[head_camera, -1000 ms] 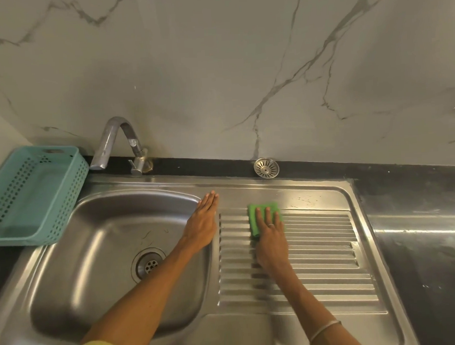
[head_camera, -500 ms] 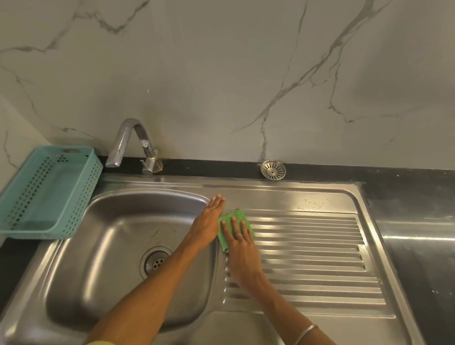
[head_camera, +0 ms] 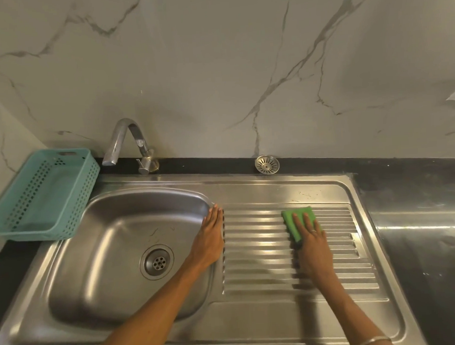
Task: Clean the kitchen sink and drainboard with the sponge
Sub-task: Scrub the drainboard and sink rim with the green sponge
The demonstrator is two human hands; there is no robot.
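A green sponge (head_camera: 292, 219) lies flat on the ribbed steel drainboard (head_camera: 257, 252), near its upper middle. My right hand (head_camera: 310, 244) presses down on the sponge with the fingers laid over it, covering its lower right part. The steel sink bowl (head_camera: 114, 247) with its round drain (head_camera: 157, 261) is to the left. My left hand (head_camera: 210, 239) rests flat on the strip between bowl and drainboard, fingers together and straight, holding nothing.
A teal perforated plastic basket (head_camera: 42, 198) sits at the sink's left edge. A curved steel tap (head_camera: 130, 145) stands behind the bowl. A loose round strainer (head_camera: 267, 164) lies on the black ledge by the marble wall. Black countertop (head_camera: 422, 241) extends to the right.
My right hand has slid the sponge from beside my left hand rightward across the drainboard ribs. My left hand has stayed on the bowl's right rim.
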